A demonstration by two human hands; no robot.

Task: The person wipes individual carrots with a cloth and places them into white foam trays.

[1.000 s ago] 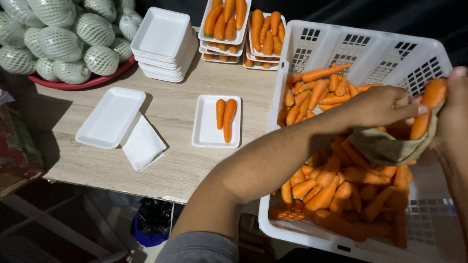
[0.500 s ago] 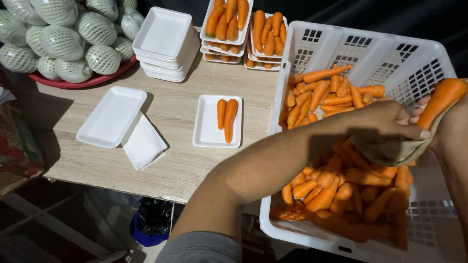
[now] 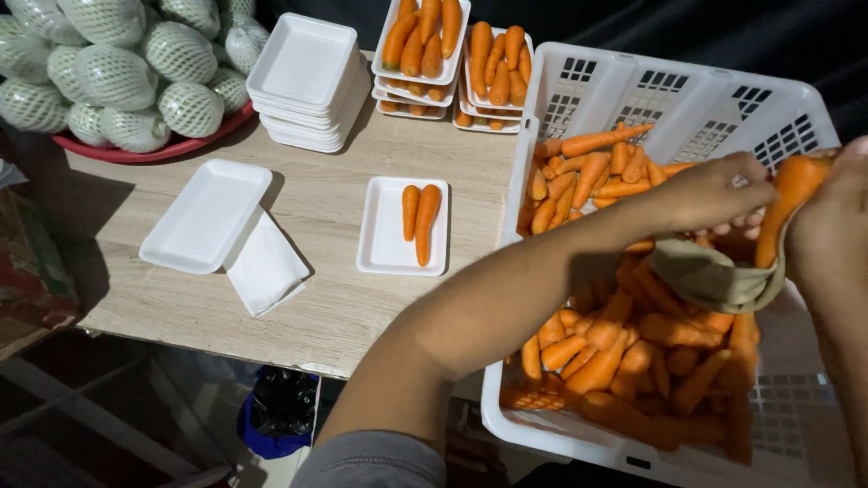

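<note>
Carrot [image 3: 785,210] clamped in right hand [image 3: 830,226], tilted, tip up by the crate's far right corner, lower half wrapped in a khaki cloth [image 3: 714,276]. Right fingers curled shut around carrot and cloth. Left hand [image 3: 714,192] just beside, fingers bent together, pinching the cloth's upper edge, touching it; fingertips [image 3: 741,220] close to the carrot. Both hands over the white crate [image 3: 687,90], directly above its heap of loose carrots [image 3: 624,334]. Left of the fingers, on the wooden table [image 3: 307,307], a white tray [image 3: 387,244] bearing two carrots [image 3: 419,217] side by side. Farther left, an empty tray [image 3: 206,215] and a folded white sheet [image 3: 265,269] touching it. Beyond the fingers, filled trays [image 3: 452,54] in stacks, then a stack of empty trays [image 3: 307,81]. Far left, netted green fruit [image 3: 117,63] piled on a red plate [image 3: 145,152].
</note>
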